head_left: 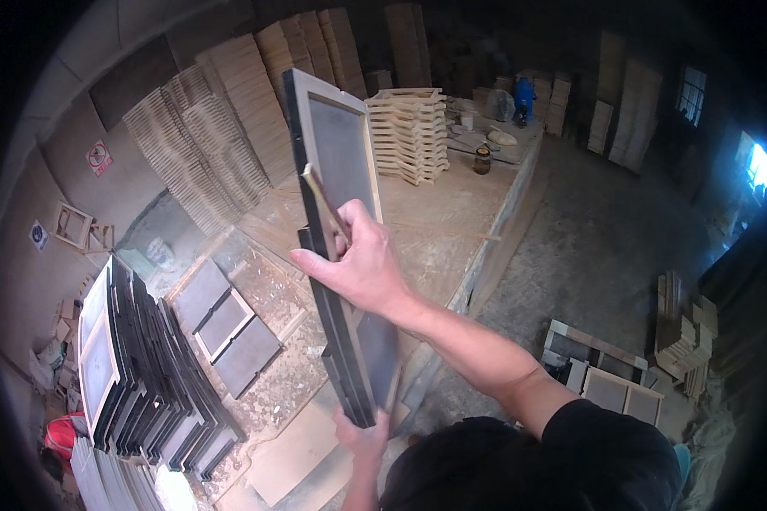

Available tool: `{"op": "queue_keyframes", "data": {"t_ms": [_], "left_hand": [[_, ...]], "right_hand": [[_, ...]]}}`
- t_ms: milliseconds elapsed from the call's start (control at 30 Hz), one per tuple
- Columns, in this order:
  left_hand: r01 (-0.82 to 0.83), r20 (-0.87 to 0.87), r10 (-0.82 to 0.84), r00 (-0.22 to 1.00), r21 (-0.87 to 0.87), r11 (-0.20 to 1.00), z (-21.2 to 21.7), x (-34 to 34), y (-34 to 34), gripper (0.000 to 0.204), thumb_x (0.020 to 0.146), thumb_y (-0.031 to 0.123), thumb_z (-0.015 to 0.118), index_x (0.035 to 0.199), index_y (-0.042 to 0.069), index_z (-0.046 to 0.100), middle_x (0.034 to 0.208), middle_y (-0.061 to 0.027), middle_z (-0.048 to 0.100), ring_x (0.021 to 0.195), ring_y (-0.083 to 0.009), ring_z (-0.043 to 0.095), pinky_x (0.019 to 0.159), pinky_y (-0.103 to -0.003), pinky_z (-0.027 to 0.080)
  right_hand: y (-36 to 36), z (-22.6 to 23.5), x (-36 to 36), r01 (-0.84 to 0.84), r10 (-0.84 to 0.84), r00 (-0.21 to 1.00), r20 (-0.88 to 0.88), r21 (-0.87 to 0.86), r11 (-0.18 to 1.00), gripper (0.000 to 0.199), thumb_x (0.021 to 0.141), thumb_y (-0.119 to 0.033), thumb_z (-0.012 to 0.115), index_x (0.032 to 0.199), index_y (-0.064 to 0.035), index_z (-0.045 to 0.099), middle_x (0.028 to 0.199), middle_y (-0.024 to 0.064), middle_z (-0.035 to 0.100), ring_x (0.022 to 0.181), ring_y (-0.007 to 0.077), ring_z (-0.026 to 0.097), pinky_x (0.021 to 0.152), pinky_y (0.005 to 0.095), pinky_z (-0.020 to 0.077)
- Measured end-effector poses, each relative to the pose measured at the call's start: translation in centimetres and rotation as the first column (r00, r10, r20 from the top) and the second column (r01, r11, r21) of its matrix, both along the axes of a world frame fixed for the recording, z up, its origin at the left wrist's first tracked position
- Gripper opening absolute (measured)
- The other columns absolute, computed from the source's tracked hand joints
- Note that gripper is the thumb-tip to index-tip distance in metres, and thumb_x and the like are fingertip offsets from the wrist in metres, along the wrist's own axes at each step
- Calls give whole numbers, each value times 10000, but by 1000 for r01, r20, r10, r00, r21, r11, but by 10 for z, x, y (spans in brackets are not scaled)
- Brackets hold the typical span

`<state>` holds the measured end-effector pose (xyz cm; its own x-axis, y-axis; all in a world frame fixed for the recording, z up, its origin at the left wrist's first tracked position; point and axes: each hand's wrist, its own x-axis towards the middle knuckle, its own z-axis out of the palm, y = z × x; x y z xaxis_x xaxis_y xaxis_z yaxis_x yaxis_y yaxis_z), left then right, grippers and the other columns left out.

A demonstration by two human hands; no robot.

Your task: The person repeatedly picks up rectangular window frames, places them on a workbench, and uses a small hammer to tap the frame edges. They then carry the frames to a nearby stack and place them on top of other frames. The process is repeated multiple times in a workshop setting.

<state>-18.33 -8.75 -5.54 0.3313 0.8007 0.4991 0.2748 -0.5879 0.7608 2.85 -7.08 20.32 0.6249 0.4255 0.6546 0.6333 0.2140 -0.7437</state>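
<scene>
Holding: the right hand is closing around the long edge of a tall dark-framed rectangular panel with a grey inset, thumb across the frame.
Supporting: the left hand is gripping the panel's bottom end from below, fingers curled on it.
Panel: it is standing nearly upright in the air above the sawdust-covered wooden desk, tilting slightly, over the desk's near edge.
Strip: a thin pale stick is lying pinched under the right fingers against the frame.
Left side: a leaning row of dark-framed panels is standing below the desk's left edge.
Far corner: a stack of pale wooden frames is resting on the desk.
</scene>
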Motion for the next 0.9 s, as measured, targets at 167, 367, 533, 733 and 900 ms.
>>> {"op": "queue_keyframes", "data": {"t_ms": [167, 367, 533, 733, 900], "left_hand": [[-15, 46, 6, 999, 179, 984, -42, 8, 29, 680, 658, 132, 817, 1256, -52, 552, 1084, -247, 648, 924, -415, 662, 829, -466, 533], [49, 78, -66, 995, 205, 978, -47, 29, 40, 795, 621, 80, 819, 1347, -35, 516, 1305, -228, 615, 1220, -426, 579, 1067, -488, 442], [-52, 118, 14, 993, 326, 944, -66, 29, 41, 835, 628, 91, 839, 1377, -16, 487, 1365, -222, 584, 1260, -439, 555, 1099, -513, 419], [-176, 166, 116, 979, 420, 890, -56, 35, 57, 826, 664, 20, 824, 1375, 36, 404, 1332, -277, 576, 1193, -461, 593, 1066, -533, 446], [-236, 108, 211, 971, 348, 907, -61, 35, 56, 929, 624, 82, 878, 1407, 37, 380, 1418, -286, 507, 1280, -456, 525, 1102, -511, 399]], "right_hand": [[1, 0, -5, 26, -24, 984, -179, 6, 1000, 494, 718, -360, 894, 809, -68, 505, 690, -2, 507, 624, 96, 486, 533, 288, 411], [7, 4, 17, 59, -9, 957, -290, 163, 985, 393, 756, -218, 858, 758, -88, 487, 663, -27, 514, 570, 61, 454, 516, 243, 391], [15, 3, 12, 38, -19, 986, -166, 114, 993, 242, 724, -74, 731, 760, -64, 491, 694, -17, 526, 589, 52, 458, 520, 238, 393], [11, -5, 14, -246, 281, 951, -128, 236, 940, 233, 746, -38, 727, 841, -32, 515, 775, 1, 584, 669, 62, 539, 601, 240, 453], [22, -27, 5, -381, 422, 890, -174, 225, 897, 211, 766, -40, 710, 902, -9, 552, 804, 20, 618, 705, 81, 584, 632, 255, 483]]}}
